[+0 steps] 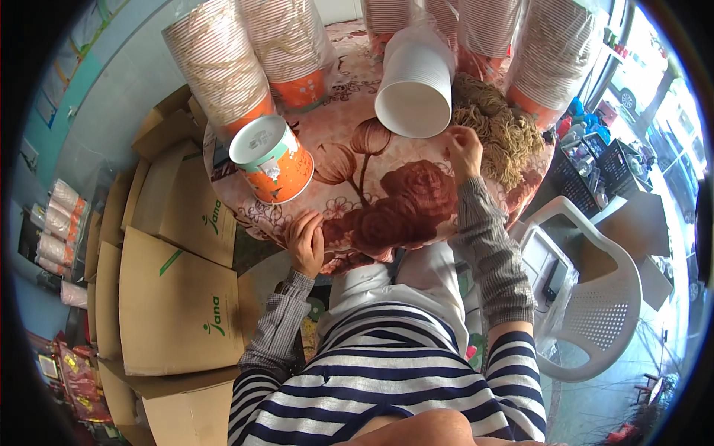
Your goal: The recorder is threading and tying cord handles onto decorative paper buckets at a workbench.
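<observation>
My left hand (306, 241) rests with curled fingers on the near edge of a round table covered by a pink floral cloth (372, 193). My right hand (465, 149) reaches over the table and pinches at a heap of tan string-like bands (500, 126). Just left of that hand lies a stack of white paper bowls (415, 82) on its side. An orange tub with a white lid (271, 160) lies tilted at the table's left.
Tall wrapped stacks of orange-and-white paper cups (223, 67) stand along the table's far side. Flattened and stacked cardboard boxes (175, 297) fill the floor to the left. A white plastic chair (595, 297) stands to the right, with black crates (587, 167) behind it.
</observation>
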A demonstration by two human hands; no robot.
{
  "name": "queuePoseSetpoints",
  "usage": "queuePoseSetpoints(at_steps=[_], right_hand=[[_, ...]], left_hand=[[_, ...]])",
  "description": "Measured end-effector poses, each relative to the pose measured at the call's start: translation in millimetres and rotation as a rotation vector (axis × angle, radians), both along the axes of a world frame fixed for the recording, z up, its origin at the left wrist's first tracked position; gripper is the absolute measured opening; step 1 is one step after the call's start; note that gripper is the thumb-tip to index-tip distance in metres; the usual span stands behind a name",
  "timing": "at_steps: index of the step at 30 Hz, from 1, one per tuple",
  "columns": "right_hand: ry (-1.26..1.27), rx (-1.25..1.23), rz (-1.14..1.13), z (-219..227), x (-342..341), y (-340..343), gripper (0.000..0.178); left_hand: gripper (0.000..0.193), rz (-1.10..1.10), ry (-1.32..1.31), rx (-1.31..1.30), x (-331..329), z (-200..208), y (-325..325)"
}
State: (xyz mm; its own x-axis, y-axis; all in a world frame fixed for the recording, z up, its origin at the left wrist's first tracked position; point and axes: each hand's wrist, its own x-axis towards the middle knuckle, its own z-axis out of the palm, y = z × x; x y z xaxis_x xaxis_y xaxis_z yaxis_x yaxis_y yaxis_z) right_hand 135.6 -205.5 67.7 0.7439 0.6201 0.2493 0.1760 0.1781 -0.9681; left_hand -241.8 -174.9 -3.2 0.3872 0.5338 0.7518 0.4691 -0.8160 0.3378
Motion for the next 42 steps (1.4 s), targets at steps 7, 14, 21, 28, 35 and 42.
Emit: queuePoseSetpoints(at_steps=[7,14,21,28,35,42], right_hand=[[-0.257,-0.132,-0.395,-30,32,60,0.030],[-0.244,-0.110,-0.397,-21,17,58,0.023],[-0.286,-0.183,-0.337,-12,-1,59,0.026],[-0.353,-0.188,-0.262,-12,0,51,0.022],[-0.387,-0.234,-0.170,-12,-6,52,0.029],[-0.263,-0.069,0.027,-17,1,48,0.034]], left_hand=[[0.014,-0.176,-0.078,-0.295,32,37,7],[0.012,-0.356,-0.092,-0.385,131,40,84],[0.035,-0.365,-0.514,-0.551,203,13,182],[0.039,-0.481,-0.511,-0.757,230,20,191],[0.032,-0.292,-0.378,-0.620,224,17,204],[0.024,-0.171,-0.490,-0.646,216,35,181]])
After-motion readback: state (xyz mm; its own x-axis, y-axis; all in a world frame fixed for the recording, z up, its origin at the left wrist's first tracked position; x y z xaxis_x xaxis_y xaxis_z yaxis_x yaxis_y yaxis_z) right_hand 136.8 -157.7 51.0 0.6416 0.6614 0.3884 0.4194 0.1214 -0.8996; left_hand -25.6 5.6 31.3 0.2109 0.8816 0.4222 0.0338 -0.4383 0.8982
